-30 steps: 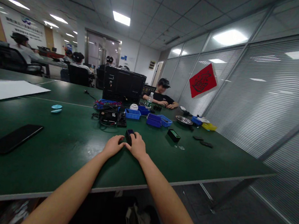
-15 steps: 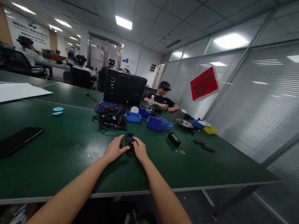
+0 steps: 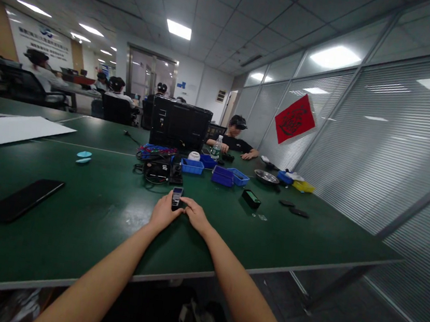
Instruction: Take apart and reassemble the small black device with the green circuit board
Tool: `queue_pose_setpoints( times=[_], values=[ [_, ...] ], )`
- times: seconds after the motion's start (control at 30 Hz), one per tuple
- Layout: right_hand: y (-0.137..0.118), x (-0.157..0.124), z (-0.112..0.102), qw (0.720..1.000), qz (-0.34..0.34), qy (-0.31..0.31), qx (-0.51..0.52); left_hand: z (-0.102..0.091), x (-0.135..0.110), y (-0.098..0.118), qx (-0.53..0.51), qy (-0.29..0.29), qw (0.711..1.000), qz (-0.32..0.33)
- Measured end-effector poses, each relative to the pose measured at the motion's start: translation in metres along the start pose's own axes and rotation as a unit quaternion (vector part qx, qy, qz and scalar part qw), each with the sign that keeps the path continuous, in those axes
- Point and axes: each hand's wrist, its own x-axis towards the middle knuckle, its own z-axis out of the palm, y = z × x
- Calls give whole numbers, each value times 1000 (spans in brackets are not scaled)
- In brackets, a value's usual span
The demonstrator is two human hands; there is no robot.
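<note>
A small black device (image 3: 176,197) with a light face and buttons stands upright on the green table (image 3: 86,218). My left hand (image 3: 164,212) is wrapped round its lower part and holds it up. My right hand (image 3: 194,215) lies just to the right of the device, its fingertips touching the base beside the left thumb. The fingers of the right hand look loosely curled; what they pinch, if anything, is too small to see.
Beyond my hands lie a cable bundle with black gear (image 3: 157,170), several blue bins (image 3: 222,175), a black case (image 3: 179,124), a small black box (image 3: 251,198) and a metal dish (image 3: 266,176). A black phone (image 3: 18,199) lies at left. A seated person (image 3: 235,138) works at the far side.
The device has been turned and raised from between both hands into the left hand, its light face now showing. The right hand has slipped off its top to its base.
</note>
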Motion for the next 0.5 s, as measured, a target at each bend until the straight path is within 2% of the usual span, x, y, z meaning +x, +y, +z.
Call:
queue_pose_setpoints(
  times=[0.13,0.3,0.4,0.5],
  values=[
    [-2,0,-2,998,57,-14,-24,-1,0,0,24,-17,999,-33],
    [6,3,-10,991,120,63,-7,-7,-2,-1,53,-39,995,-74],
    [12,4,-15,981,167,96,-13,-18,-1,-7,54,-53,992,-103],
    [15,5,-17,974,192,117,-17,-38,0,-21,52,-68,987,-136]
  ],
)
